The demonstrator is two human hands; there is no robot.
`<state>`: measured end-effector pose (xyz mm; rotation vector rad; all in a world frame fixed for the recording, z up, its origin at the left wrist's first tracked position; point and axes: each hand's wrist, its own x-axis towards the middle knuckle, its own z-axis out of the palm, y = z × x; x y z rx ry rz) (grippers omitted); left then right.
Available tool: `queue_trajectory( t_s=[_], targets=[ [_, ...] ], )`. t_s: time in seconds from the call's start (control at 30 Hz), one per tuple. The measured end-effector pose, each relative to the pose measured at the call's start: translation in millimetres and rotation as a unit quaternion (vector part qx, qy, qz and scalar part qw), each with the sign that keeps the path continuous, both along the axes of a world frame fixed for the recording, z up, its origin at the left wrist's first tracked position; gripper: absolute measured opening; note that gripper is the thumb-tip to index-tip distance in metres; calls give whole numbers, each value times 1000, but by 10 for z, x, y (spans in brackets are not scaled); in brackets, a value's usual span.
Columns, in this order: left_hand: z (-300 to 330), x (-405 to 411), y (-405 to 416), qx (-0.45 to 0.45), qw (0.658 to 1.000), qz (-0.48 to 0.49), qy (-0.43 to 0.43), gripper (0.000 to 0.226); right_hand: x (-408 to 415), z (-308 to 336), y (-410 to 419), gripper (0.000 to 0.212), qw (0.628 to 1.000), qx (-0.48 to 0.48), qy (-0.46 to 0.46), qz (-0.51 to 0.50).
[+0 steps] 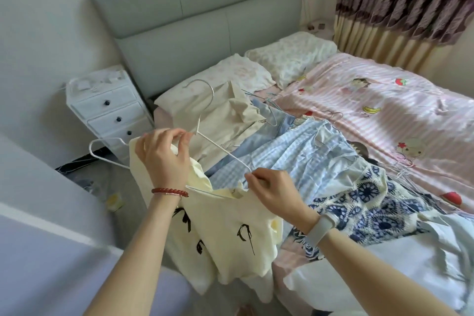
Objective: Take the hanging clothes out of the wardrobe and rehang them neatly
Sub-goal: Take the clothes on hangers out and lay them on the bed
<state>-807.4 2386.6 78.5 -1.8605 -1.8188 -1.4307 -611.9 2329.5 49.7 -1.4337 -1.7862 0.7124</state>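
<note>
Left hand (pixel 164 159) pinches the cream top (pixel 225 233) at one shoulder; right hand (pixel 274 191) pinches its neckline against the white hanger (pixel 205 136), likely to seat the garment squarely. Held over the bed (pixel 384 115) edge, the top hangs downward. Hanger's bar runs from upper left to lower right, hook (pixel 202 92) pointing up toward the headboard (pixel 195 28). More clothes (pixel 295 146) lie piled on the bed.

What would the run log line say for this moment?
step: fitting hanger into cream top | left hand: holds top's shoulder | right hand: pinches collar at hanger end | bed: more clothes waiting
</note>
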Motion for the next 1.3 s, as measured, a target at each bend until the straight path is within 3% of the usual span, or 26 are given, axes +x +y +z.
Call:
queue_trajectory(
  t_s=[0.17, 0.4, 0.73, 0.87, 0.97, 1.13, 1.23, 1.3],
  targets=[
    [13, -127, 219, 13, 1000, -3, 10, 26, -144, -5, 180, 38, 999, -13, 34, -8],
    [103, 424, 725, -1, 995, -104, -5, 30, 308, -16, 441, 35, 992, -27, 75, -101],
    [419, 2431, 1911, 40, 973, -228, 18, 16, 2040, 126, 1285, 35, 960, 66, 47, -269],
    [22, 3191, 2254, -99, 957, -262, 76, 46, 2755, -206, 1697, 41, 947, 50, 3, -316],
    [-673, 3480, 2379, -237, 920, -277, 142, 59, 3164, -692, 2001, 42, 931, 12, -54, -360],
    [-2158, 3459, 2177, -530, 783, -236, 224, 62, 3713, -1709, 2354, 37, 904, -144, -209, -344],
    [-2769, 3323, 1967, -615, 718, -214, 247, 62, 3917, -2243, 2299, 36, 884, -233, -261, -309],
    [-2981, 3220, 1849, -633, 698, -206, 266, 63, 3961, -2470, 2212, 33, 879, -269, -283, -274]
  ],
)
